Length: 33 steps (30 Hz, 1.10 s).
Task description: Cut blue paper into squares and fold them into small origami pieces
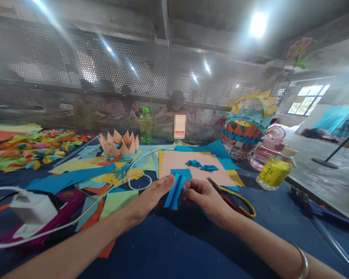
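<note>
Between my hands is a blue strip of paper (177,193) with lengthwise folds, held above the dark blue table. My left hand (159,188) grips its left edge, thumb on top. On the other edge, the fingers of my right hand (199,192) pinch the paper; a bangle circles that wrist. Just beyond lies a stack of paper with a pale pink sheet (174,159) on top, and two small folded blue pieces (209,167) rest on it. Scissors with yellow and red handles (235,199) lie right behind my right hand.
At left are a white charger (33,209) with cables, loose coloured paper and a heap of folded pieces (40,149). A pink paper crown-like ring (119,143) and a green bottle (145,126) stand behind. Right are a paper basket (241,135), a yellow-labelled bottle (275,170) and a glue gun (317,205).
</note>
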### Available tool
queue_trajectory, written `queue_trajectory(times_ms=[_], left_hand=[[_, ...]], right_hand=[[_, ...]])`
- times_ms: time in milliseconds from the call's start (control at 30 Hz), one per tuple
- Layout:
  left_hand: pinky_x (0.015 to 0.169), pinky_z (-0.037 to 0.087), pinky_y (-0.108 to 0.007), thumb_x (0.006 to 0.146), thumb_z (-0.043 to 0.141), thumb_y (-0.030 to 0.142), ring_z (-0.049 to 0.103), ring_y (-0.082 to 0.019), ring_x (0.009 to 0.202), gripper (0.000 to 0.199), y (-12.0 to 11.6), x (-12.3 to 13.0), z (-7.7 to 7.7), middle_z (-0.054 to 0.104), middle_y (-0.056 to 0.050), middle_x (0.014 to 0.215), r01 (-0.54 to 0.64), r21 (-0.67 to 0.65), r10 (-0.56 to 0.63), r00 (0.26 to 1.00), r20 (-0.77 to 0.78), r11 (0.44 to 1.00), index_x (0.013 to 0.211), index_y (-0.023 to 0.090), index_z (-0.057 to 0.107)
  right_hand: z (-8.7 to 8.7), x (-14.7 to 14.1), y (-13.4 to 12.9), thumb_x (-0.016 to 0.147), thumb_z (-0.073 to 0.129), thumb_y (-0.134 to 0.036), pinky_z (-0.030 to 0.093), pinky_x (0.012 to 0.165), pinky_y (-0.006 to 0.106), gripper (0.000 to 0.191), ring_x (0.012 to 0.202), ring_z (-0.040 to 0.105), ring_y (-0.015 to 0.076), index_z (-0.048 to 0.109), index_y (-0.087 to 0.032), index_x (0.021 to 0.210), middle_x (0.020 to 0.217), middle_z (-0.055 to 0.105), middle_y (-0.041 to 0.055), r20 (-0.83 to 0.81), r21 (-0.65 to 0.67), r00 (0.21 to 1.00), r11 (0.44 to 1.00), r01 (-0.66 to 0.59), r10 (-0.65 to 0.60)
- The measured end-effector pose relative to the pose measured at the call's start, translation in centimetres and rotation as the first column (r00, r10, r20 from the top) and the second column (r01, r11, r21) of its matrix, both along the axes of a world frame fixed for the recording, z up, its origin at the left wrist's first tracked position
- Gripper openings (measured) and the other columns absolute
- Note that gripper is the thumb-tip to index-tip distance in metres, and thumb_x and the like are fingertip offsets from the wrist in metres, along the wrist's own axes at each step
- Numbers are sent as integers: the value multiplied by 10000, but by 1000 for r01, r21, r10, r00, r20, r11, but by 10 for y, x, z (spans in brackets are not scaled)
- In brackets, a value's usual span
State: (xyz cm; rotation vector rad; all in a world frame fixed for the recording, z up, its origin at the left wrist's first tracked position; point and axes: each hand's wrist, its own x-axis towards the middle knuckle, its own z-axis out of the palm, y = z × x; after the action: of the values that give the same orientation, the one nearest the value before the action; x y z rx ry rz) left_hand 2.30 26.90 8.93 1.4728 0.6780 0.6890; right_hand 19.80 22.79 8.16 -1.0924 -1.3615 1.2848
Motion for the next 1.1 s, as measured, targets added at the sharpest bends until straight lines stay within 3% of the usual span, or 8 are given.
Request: queue_trajectory(times_ms=[133, 433, 567, 767, 867, 933, 1033, 1100], left_hand=[[701, 484, -257, 637, 791, 481, 589, -185, 807, 527, 2, -1, 2, 668, -40, 878, -47, 94, 60, 988, -140, 994, 1002, 138, 629], [799, 513, -334, 736, 682, 399, 623, -234, 957, 574, 21, -6, -13, 653, -72, 1018, -326, 249, 352, 933, -70, 912, 1201, 151, 453], [693, 538, -336, 725, 674, 384, 661, -220, 803, 489, 25, -6, -20, 634, -66, 976, -354, 407, 422, 902, -89, 842, 1106, 172, 454], [500, 506, -287, 759, 622, 431, 650, -197, 569, 389, 32, -12, -8, 621, 7, 692, -343, 422, 460, 863, -212, 839, 1008, 187, 449], [515, 520, -317, 711, 655, 458, 684, -248, 699, 498, 40, -13, -4, 656, -61, 869, -273, 398, 402, 870, -286, 876, 1068, 179, 448], [696, 554, -389, 669, 697, 467, 656, -307, 970, 616, 46, -11, -4, 625, -129, 1114, -247, 407, 375, 886, -273, 879, 1150, 178, 443], [1005, 423, -453, 634, 755, 446, 433, -316, 1301, 836, 53, -6, -8, 432, -173, 1409, -208, 448, 319, 929, -186, 869, 1316, 194, 343], [1031, 396, -463, 628, 767, 440, 399, -320, 1327, 939, 56, -3, -12, 283, -193, 1504, -171, 418, 259, 952, -163, 892, 1379, 205, 256]], right_hand=[[-1, 1, 1, 732, 665, -367, 386, 600, 233, 228, 595, 470, 99, 553, -170, 712, 637, 544, -33, 9, -10, 1000, 1000, 23, -23], [-7, 5, 7, 724, 601, -312, 406, 591, 249, 159, 608, 500, 122, 552, -185, 640, 634, 566, -15, 17, 8, 992, 992, 123, -123], [-9, 6, 9, 709, 591, -297, 411, 577, 250, 145, 609, 502, 126, 550, -185, 626, 627, 561, -14, 2, 25, 988, 987, 157, -157], [-2, 23, 21, 703, 645, -367, 417, 578, 229, 201, 675, 529, 133, 555, -195, 652, 668, 571, -8, -175, 84, 898, 902, 423, -405], [1, 31, 26, 692, 661, -361, 403, 563, 217, 199, 694, 539, 134, 550, -202, 651, 692, 589, -1, -247, 73, 851, 867, 493, -463], [0, 32, 28, 698, 663, -363, 398, 556, 219, 206, 684, 537, 133, 551, -201, 639, 691, 591, 1, -252, 66, 851, 869, 490, -460], [-2, 31, 27, 704, 676, -394, 395, 555, 227, 231, 669, 534, 130, 568, -201, 640, 676, 586, -7, -251, 62, 865, 885, 462, -434], [-2, 30, 27, 695, 686, -411, 391, 555, 230, 246, 665, 537, 129, 570, -200, 641, 667, 586, -12, -255, 58, 867, 888, 457, -429]])
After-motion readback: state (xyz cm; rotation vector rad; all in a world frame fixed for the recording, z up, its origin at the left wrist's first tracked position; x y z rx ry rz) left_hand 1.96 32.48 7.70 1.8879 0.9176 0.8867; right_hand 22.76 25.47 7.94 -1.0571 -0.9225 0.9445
